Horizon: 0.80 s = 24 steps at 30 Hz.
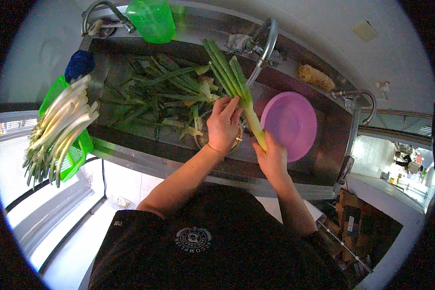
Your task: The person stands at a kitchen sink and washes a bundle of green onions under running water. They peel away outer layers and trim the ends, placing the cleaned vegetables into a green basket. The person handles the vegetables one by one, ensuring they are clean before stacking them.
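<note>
A leek (252,117) slants over the sink, green leaves toward the back and pale end toward me. My right hand (273,156) grips its pale lower end. The fingers of my left hand (223,127) are closed against the stalk where the leaves begin; the thumb is mostly hidden. Beneath my left hand is a round-rimmed vessel (199,132), largely covered. Loose green leek leaves (148,90) are heaped in the sink's left half. A pink plastic basin (290,125) is tilted beside my right hand.
Water runs from the middle faucet (270,40) behind the leek. Pale stalks (61,123) lie across a green basket (83,143) at the left end of the steel sink (130,154). Nearby are a blue scrubber (79,65), a green container (152,21) and a tan sponge (316,77).
</note>
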Tool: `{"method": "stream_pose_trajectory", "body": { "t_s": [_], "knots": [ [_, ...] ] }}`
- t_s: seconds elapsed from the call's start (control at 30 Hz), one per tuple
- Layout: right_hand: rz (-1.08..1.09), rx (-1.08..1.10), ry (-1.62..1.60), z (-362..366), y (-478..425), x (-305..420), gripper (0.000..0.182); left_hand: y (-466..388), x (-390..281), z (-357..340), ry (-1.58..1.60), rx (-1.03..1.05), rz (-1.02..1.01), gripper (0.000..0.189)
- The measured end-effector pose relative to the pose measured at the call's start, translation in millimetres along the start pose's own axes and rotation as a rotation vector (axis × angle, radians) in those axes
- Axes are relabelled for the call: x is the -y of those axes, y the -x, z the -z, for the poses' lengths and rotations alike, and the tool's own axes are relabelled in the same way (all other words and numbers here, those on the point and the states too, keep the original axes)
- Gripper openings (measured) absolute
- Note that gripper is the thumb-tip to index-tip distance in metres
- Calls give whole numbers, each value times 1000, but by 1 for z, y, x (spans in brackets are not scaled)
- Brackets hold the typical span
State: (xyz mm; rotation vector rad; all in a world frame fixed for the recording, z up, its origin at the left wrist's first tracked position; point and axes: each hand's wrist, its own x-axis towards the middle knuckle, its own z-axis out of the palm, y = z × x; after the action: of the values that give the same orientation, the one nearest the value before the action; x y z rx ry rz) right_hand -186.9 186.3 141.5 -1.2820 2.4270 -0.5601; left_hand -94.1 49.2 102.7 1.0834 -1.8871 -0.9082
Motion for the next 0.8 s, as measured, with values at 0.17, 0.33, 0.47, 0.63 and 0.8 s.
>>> {"method": "stream_pose_trajectory", "body": {
  "t_s": [0.17,0.33,0.47,0.63,0.8],
  "knots": [
    [-2,8,-8,-2,3,-1,42,-8,3,2,55,111,125,21],
    [29,-2,28,-9,8,-6,35,-9,14,-3,9,177,194,18],
    [28,16,46,-9,11,-8,34,-17,16,-2,27,334,321,13],
    [13,57,50,-10,14,-11,34,-3,21,-8,-25,280,142,13],
    [-1,65,34,-13,15,-14,35,9,18,-6,-136,252,-105,14]
  ]
}}
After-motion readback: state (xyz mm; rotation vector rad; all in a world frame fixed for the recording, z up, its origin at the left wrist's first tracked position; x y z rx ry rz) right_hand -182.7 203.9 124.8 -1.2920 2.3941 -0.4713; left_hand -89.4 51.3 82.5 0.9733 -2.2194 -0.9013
